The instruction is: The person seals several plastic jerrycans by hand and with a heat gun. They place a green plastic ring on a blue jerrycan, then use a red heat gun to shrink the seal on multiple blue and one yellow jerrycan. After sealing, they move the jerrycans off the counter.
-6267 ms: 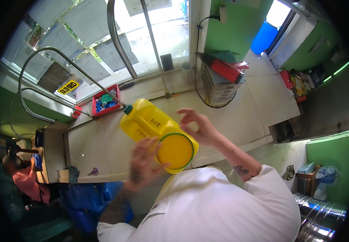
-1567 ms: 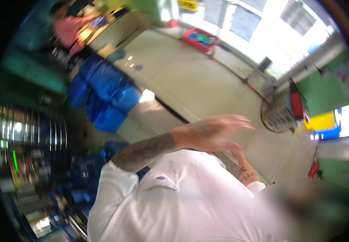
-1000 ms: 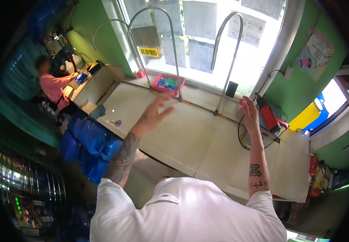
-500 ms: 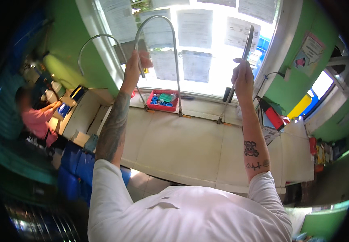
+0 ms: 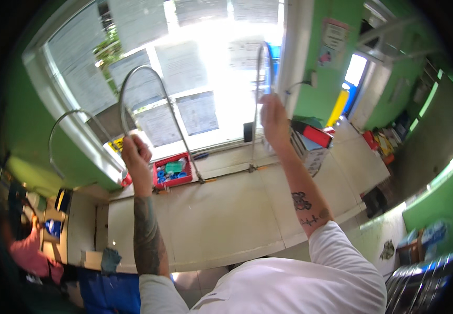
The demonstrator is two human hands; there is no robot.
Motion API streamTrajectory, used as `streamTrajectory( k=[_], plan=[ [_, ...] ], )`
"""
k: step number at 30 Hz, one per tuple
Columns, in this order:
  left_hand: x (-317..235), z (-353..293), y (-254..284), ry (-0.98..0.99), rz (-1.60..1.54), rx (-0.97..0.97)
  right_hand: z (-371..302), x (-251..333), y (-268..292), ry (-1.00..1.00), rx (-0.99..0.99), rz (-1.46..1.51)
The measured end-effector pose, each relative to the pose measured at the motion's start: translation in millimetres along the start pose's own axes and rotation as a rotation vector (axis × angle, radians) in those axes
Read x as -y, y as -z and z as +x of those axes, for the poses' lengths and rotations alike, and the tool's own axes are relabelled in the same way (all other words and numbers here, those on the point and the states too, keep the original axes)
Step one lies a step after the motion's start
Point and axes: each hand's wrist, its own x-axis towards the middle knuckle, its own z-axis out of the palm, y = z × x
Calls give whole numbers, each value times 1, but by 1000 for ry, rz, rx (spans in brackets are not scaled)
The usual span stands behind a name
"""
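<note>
A bent metal tube (image 5: 144, 69) rises in an arch from the counter's back edge, beside a red basket. Its free end comes down to my left hand (image 5: 136, 150), whose fingers are curled round it. Farther right stands a second arched metal tube (image 5: 259, 68), seen almost edge-on against the bright window. My right hand (image 5: 274, 119) is closed on the hanging end of that one. Both arms are stretched forward over the counter. A third arched tube (image 5: 73, 111), at the left, is touched by neither hand.
The pale tiled counter (image 5: 221, 214) runs below the papered window (image 5: 184, 68). A red basket (image 5: 177, 183) of small blue and green parts sits at its back. A box with red and black items (image 5: 313, 141) stands at right. Another person (image 5: 30, 251) works at far left.
The whole view has swung and tilted. My left fingers, blurred and partly spread before, are now curled at the tube's end. My right hand remains on its tube.
</note>
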Motion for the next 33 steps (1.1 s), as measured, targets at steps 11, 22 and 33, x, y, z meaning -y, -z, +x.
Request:
streamTrajectory(
  k=[11, 22, 33],
  plan=[
    [4, 3, 11, 57, -124, 118, -2, 6, -4, -23, -20, -34],
    [12, 4, 9, 5, -123, 81, 0, 3, -7, -57, -7, 78],
    [9, 1, 4, 28, -115, 63, 3, -1, -2, -37, 11, 81]
  ],
)
